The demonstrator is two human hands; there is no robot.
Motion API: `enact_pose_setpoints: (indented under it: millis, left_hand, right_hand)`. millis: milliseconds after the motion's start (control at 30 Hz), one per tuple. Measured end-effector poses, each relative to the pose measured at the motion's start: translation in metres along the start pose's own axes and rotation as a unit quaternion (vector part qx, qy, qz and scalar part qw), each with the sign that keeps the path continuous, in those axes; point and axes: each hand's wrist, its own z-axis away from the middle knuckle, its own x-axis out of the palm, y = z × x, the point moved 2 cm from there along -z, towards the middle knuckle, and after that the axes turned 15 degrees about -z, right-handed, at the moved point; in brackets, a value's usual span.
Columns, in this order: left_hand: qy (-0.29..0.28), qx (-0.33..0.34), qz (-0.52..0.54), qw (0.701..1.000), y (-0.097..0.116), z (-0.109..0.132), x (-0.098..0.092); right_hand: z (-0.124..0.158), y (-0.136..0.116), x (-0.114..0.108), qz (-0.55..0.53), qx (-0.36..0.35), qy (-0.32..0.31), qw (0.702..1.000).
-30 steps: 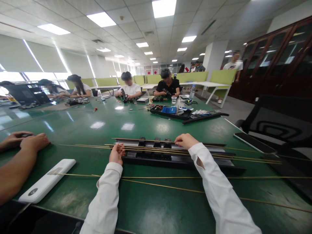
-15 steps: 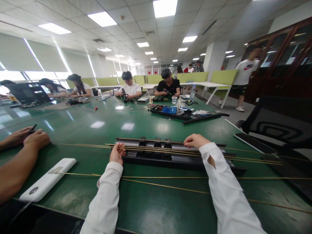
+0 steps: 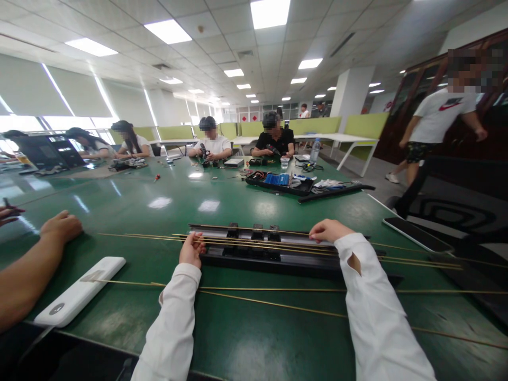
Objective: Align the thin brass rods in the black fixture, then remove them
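A long black power strip housing (image 3: 278, 256) lies across the green table (image 3: 222, 201) in front of me, with several thin brass strips (image 3: 254, 244) laid along it. My left hand (image 3: 191, 250) is curled at the housing's left end, fingers pinched on the brass strips there. My right hand (image 3: 328, 230) rests on the far rail toward the right, fingers bent down onto a strip. Two more brass strips (image 3: 278, 290) lie loose on the table nearer to me.
A white power bank (image 3: 79, 290) lies at the left. A co-worker's forearm and hand (image 3: 59, 226) rest beside it. A phone (image 3: 416, 235) sits at the right edge. A black tray of parts (image 3: 278, 183) and seated people are beyond. A person walks at right.
My right hand has slid rightward along the far rail. The co-worker's far hand has pulled away to the left. The person at the right has walked closer.
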Motion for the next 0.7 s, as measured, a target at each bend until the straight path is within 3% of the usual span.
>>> enact_pose_setpoints:
  millis: [400, 700]
  left_hand:
    - [-0.003, 0.002, 0.000, 1.000, 0.001, 0.001, 0.000]
    - [0.003, 0.002, -0.002, 1.000, -0.001, 0.000, 0.000]
  right_hand:
    - [0.003, 0.009, -0.006, 0.002, -0.001, -0.005, 1.000]
    - [-0.003, -0.027, 0.012, 0.021, -0.068, 0.034, 0.997]
